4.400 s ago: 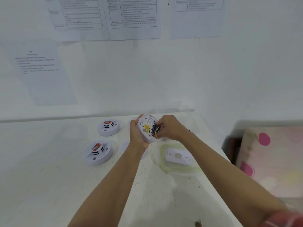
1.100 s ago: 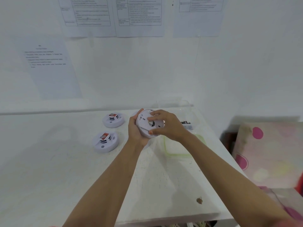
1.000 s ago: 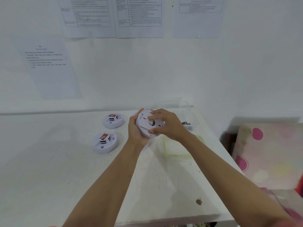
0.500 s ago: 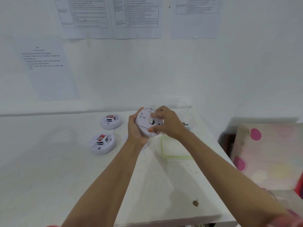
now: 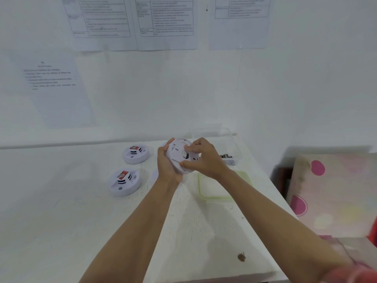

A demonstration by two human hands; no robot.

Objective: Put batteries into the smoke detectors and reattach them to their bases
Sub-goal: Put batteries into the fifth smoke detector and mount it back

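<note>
Bright, washed-out light; soft focus, wide-angle bending at edges.

One wide camera sits on the person's head. It looks forward and down, close over the counter (image 5: pixel 51 231), toward the wall (image 5: pixel 163 94).

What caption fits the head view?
Left hand and right hand grip a detector; two detectors lie on the table.

Our right hand (image 5: pixel 206 160) now holds the round white plastic base plate (image 5: pixel 177 155) against the white smoke detector (image 5: pixel 188 170), off the green-rimmed lid (image 5: pixel 216 189).
</note>
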